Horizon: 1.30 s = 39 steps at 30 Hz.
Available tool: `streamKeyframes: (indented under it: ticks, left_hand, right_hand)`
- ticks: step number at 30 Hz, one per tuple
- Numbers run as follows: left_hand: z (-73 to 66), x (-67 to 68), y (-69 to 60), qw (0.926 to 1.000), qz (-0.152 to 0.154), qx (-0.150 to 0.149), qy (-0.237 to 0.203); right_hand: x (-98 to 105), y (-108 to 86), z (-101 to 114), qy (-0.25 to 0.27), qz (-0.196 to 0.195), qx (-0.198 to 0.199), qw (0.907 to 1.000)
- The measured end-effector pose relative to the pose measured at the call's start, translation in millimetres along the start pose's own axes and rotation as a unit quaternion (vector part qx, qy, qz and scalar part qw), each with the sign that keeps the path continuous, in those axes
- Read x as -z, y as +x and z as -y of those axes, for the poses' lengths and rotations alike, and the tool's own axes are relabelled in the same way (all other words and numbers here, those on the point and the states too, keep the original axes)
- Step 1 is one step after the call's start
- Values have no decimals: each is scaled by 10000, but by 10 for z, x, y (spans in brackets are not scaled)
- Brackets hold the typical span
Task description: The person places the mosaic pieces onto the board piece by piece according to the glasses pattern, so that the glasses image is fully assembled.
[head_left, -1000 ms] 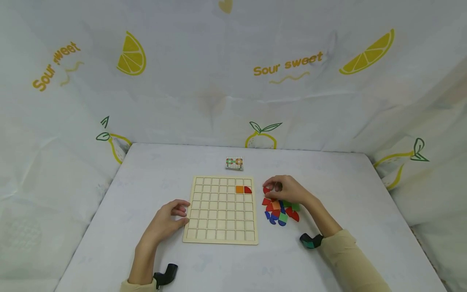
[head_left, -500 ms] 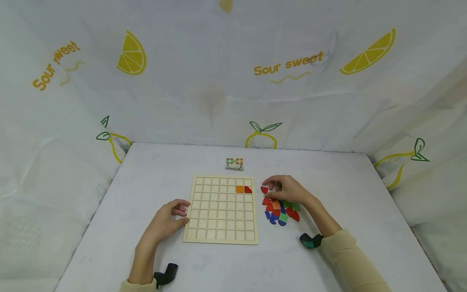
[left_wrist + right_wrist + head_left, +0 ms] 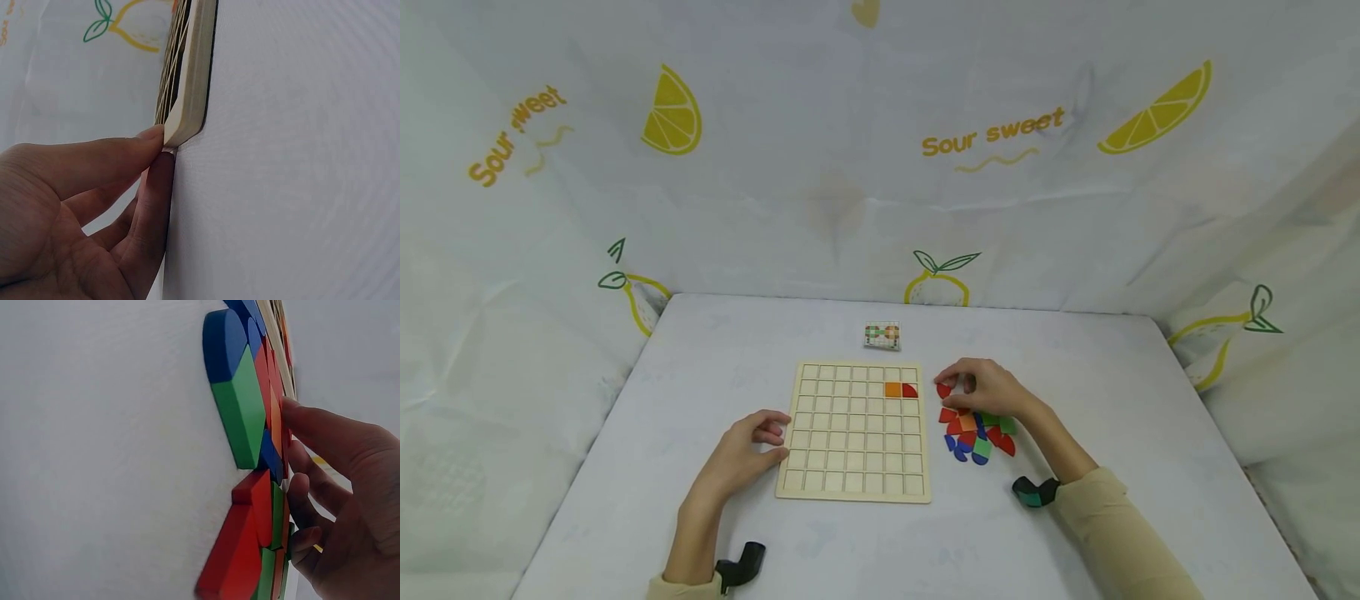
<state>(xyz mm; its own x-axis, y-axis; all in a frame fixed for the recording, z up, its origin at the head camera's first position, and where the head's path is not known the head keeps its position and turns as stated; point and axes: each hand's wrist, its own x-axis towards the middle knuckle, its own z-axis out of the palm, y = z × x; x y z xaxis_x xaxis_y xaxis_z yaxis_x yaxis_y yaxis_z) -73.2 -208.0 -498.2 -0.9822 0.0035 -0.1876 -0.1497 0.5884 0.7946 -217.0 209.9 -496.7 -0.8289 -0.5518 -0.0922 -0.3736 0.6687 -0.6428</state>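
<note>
A wooden grid board (image 3: 853, 417) lies flat on the white-covered table (image 3: 850, 550). In the board's second row from its far edge, an orange square tile (image 3: 892, 389) fills the last cell but one, and a red quarter-circle tile (image 3: 910, 391) sits in the rightmost cell beside it. The left hand (image 3: 747, 450) is at the board's left edge, thumb and forefinger spread apart, their tips touching the rim. The right hand (image 3: 990, 390) is just right of the board, near its far corner. Its thumb and forefinger stand apart on either side of a loose red tile (image 3: 943, 390); whether they grip it, I cannot tell. A cluster of wooden tiles lies right of the board, partly under that hand: red wedges, a loose orange square (image 3: 967, 422), blue curved pieces, and a light green square (image 3: 982, 447) touching a blue rounded tile (image 3: 980, 458). Beyond the board's far edge, just apart from it, lies a small printed pattern card (image 3: 882, 335). Well behind the board hangs a lemon-printed white sheet (image 3: 820, 133)
</note>
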Motion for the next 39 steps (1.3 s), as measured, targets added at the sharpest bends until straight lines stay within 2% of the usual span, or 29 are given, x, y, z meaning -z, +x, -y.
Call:
streamKeyframes:
  ticks: [3,10,18,28,39]
  left_hand:
    - [6,3,0,10000,17,25,5]
    - [-5,20,-13,9998,112,-121,-119]
    - [-3,8,-13,9999,100,-78,-87]
    - [7,4,-5,9999,85,-94,-65]
    - [5,6,-1,9999,61,-85,-97]
  right_hand:
    - [3,-1,1,21,28,-58,10000]
    - [3,-13,-5,191,-7,-172,9997]
    - [-23,-16,22,406,-210,-244,9987]
    - [-86,66,183,695,-508,257,9960]
    - [-302,291,475,828,-415,714,9931]
